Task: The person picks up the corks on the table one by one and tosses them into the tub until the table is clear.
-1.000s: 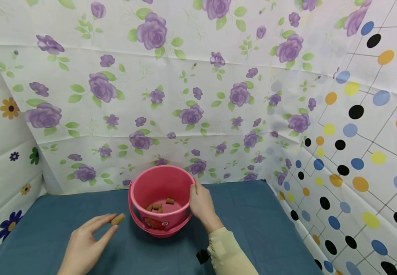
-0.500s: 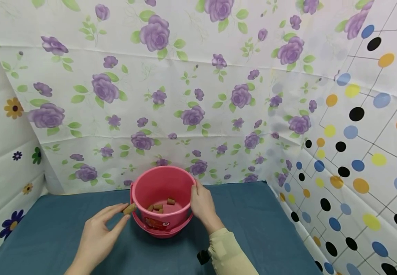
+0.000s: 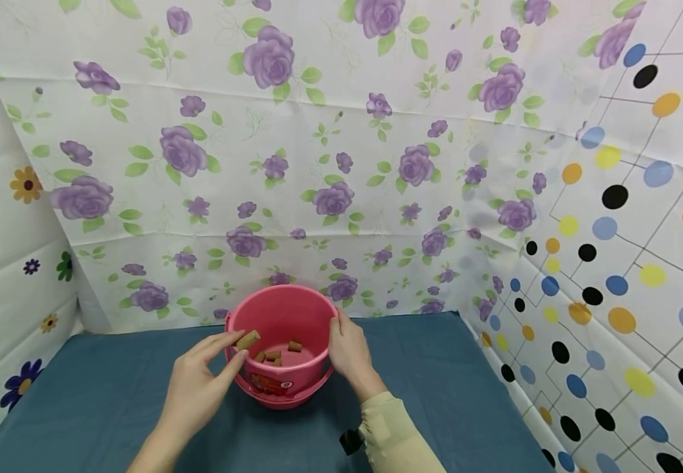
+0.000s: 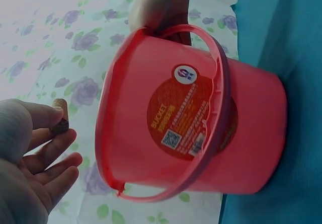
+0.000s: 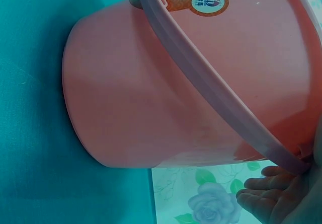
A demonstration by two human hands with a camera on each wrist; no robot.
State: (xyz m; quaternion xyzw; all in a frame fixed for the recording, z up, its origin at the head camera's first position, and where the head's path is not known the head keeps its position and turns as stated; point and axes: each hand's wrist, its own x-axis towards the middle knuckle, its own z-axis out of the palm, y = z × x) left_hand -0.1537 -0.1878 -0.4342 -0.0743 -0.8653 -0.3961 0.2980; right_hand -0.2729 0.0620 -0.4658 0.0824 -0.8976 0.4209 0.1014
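Note:
My left hand [image 3: 199, 374] pinches a brown cork [image 3: 248, 339] between thumb and fingertips, at the left side of the pink bucket's rim. In the left wrist view, the cork [image 4: 61, 116] has a dark lower end, and the other fingers are loosely spread. The pink bucket [image 3: 276, 381] stands upright with its handle hanging down at the front. Several corks [image 3: 273, 355] lie on its bottom. My right hand [image 3: 350, 355] grips the bucket's right rim, thumb at the edge. Its fingers [image 5: 261, 191] lie along the outside wall by the handle joint [image 5: 297, 163].
A dark blue cloth [image 3: 436, 381] covers the table under the bucket. Behind it hangs a white sheet with purple roses [image 3: 330, 197]. Patterned sheets also close off the left side [image 3: 10, 276] and the dotted right side [image 3: 631, 263].
My left hand has moved right and slightly up with the cork, from beside the bucket to its left rim. The right hand keeps its grip on the bucket.

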